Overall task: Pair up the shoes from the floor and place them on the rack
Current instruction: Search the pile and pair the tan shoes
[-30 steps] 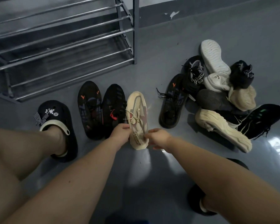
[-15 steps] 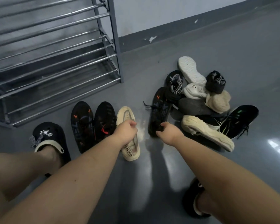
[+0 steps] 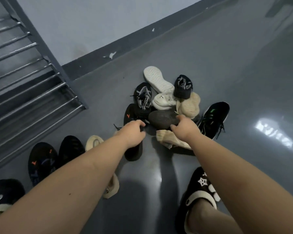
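Both hands reach into the heap of shoes: the left hand [image 3: 133,133] curls loosely over the black knit sneaker with an orange mark [image 3: 131,132], fingers bent on its upper, though whether it truly clasps the shoe I cannot tell. Right hand [image 3: 184,128] is spread part-open, thumb and fingers around the end of the dark grey rounded shoe [image 3: 162,119], touching it. Just below that hand lies a cream chunky-soled sneaker [image 3: 169,138] on its side. Behind sit a white upturned sole [image 3: 156,80], a beige knit shoe [image 3: 189,105] and a black sneaker with green stripes [image 3: 213,117]. Set in a row at the left on the grey floor [image 3: 227,65] are two black sneakers [image 3: 42,159] and a cream one [image 3: 94,142], near the metal barred rack [image 3: 32,92]
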